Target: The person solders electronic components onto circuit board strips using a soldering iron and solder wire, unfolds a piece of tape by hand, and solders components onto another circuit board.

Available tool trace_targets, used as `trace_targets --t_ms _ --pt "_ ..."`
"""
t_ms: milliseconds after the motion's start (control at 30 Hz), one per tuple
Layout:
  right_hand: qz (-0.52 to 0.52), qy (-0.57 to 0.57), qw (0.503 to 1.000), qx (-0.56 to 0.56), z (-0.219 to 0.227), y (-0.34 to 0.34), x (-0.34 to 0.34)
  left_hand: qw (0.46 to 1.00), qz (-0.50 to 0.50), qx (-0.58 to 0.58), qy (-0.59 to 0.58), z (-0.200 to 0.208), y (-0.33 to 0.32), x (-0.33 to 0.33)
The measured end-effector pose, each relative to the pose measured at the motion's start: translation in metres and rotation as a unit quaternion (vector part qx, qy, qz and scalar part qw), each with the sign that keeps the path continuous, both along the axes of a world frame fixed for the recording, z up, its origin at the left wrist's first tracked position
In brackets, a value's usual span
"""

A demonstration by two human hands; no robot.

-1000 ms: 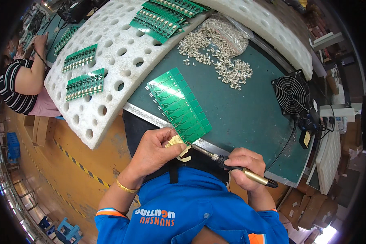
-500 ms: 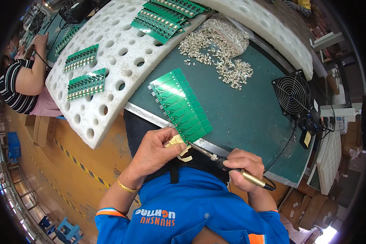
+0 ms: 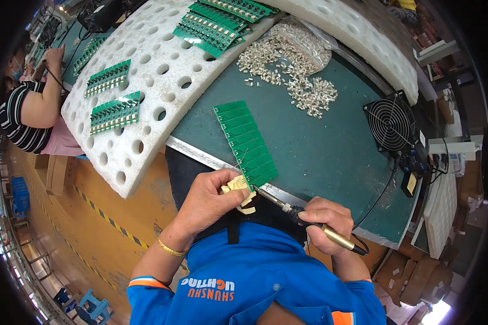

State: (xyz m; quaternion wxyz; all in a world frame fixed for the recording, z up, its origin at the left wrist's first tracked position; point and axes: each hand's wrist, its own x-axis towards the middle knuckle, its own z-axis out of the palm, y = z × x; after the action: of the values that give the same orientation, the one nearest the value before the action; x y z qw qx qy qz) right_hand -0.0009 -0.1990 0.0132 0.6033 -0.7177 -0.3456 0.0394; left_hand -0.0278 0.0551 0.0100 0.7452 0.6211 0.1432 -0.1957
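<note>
Along the green bench (image 3: 331, 157), a holed white foam panel (image 3: 149, 69) crowds our left, a black fan (image 3: 389, 123) stands right and metal pieces (image 3: 312, 95) heap beyond. The green circuit board (image 3: 245, 143) juts forward from our left hand (image 3: 214, 195) — pinched with yellow padding (image 3: 235, 186) at its near end — while our right hand (image 3: 331, 222) grips a soldering iron (image 3: 294, 211) aimed there. Since a second ago, the board's tilt has changed, its glare gone.

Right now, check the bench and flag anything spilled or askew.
Small silvery parts lie scattered across the green benchtop beside a clear plastic bag, with a few strays apart from the rest; they look spilled, though they may have been poured out. Nothing odd stands out about the circuit board in the left hand.
</note>
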Motion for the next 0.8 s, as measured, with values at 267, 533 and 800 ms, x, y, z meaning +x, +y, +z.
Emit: trace_targets --t_ms 267,533,800 --pt "-0.010 0.050 0.999 -0.010 -0.011 0.002 -0.008 0.998 -0.022 0.009 0.063 -0.015 0.004 -0.001" --pt "-0.005 0.032 0.999 -0.006 -0.016 0.007 -0.009 0.995 0.006 -0.008 0.098 -0.006 0.004 0.002" --pt "0.000 0.035 0.999 -0.009 -0.014 0.007 -0.006 0.993 0.017 0.041 0.105 -0.008 -0.003 0.001"
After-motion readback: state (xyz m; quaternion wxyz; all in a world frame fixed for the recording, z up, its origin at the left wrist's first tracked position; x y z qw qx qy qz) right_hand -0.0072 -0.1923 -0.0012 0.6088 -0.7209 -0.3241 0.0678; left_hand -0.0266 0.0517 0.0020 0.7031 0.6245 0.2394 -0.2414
